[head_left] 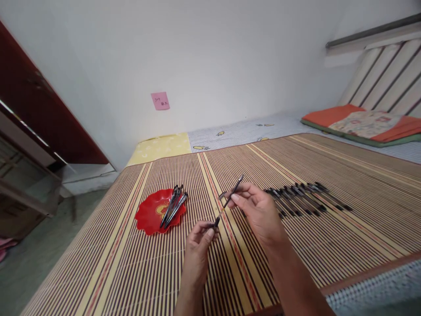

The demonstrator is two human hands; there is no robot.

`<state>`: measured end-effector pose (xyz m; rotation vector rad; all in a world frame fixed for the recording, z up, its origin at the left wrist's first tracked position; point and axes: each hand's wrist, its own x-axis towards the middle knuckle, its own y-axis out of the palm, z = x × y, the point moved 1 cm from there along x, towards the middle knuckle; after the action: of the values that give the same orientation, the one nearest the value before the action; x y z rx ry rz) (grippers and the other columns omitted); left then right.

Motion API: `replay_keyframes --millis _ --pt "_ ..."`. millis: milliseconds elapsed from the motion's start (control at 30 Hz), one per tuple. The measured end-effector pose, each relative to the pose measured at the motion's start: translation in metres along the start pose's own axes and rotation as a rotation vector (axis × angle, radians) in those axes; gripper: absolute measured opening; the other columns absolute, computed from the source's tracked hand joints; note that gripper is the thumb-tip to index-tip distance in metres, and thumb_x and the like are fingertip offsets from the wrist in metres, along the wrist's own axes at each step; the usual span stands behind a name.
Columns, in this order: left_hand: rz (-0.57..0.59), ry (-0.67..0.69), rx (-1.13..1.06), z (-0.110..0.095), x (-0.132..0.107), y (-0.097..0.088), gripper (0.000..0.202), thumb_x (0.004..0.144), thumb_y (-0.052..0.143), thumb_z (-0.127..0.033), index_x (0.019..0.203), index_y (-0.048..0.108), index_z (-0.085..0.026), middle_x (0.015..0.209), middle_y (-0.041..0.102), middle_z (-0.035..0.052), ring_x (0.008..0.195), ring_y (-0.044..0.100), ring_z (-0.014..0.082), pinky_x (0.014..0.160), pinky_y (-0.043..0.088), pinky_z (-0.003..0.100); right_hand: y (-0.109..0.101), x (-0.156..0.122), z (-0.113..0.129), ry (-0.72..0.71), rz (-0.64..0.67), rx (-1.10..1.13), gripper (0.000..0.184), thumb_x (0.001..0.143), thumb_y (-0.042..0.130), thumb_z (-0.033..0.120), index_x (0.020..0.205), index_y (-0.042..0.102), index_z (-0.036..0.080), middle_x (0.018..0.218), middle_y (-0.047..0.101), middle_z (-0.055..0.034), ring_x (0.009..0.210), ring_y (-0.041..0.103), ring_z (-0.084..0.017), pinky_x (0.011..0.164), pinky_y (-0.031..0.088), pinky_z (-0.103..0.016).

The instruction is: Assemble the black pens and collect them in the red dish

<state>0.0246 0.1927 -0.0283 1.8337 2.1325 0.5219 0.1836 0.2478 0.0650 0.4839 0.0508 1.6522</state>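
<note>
My right hand (256, 206) pinches a thin black pen (230, 199), holding it slanted above the striped bamboo mat (131, 263). My left hand (200, 239) pinches the pen's lower end between thumb and fingers. To the left, a red scalloped plate (148, 217) holds several black pens (173, 205). To the right of my right hand, a row of several black pens (305, 197) lies side by side on the mat.
The mat covers a bed against a white wall with a pink note (160, 101). An orange pillow (362, 125) lies at the far right. A dark red door (39, 109) and the floor (33, 263) are on the left.
</note>
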Motion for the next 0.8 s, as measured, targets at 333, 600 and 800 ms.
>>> replay_keyframes --millis 333,600,800 --pt "0.025 -0.025 -0.052 -0.004 0.000 0.005 0.021 0.081 0.078 -0.034 0.093 0.072 -0.018 0.076 0.066 0.0012 0.064 0.052 0.0106 0.063 0.041 0.022 0.001 -0.004 0.015 0.006 0.071 -0.093 0.017 0.081 0.074 0.034 0.086 0.067 0.020 0.087 0.074 -0.0053 0.071 0.069 -0.015 0.071 0.058 -0.030" --pt "-0.001 -0.008 0.033 0.001 0.000 0.001 0.020 0.081 0.079 -0.032 0.095 0.073 -0.019 0.083 0.069 0.0023 0.074 0.059 0.0136 0.073 0.047 0.025 -0.001 -0.003 0.016 0.006 0.042 -0.097 0.015 0.080 0.074 0.031 0.088 0.066 0.020 0.070 0.068 -0.0001 0.064 0.066 -0.015 0.064 0.056 -0.029" --pt "-0.036 0.001 0.051 -0.001 -0.001 0.003 0.021 0.078 0.080 -0.033 0.093 0.073 -0.019 0.086 0.069 0.0027 0.077 0.061 0.0149 0.075 0.048 0.026 -0.001 -0.004 0.014 -0.005 0.040 -0.097 0.015 0.082 0.073 0.031 0.089 0.067 0.020 0.084 0.073 -0.0041 0.069 0.068 -0.015 0.069 0.058 -0.029"
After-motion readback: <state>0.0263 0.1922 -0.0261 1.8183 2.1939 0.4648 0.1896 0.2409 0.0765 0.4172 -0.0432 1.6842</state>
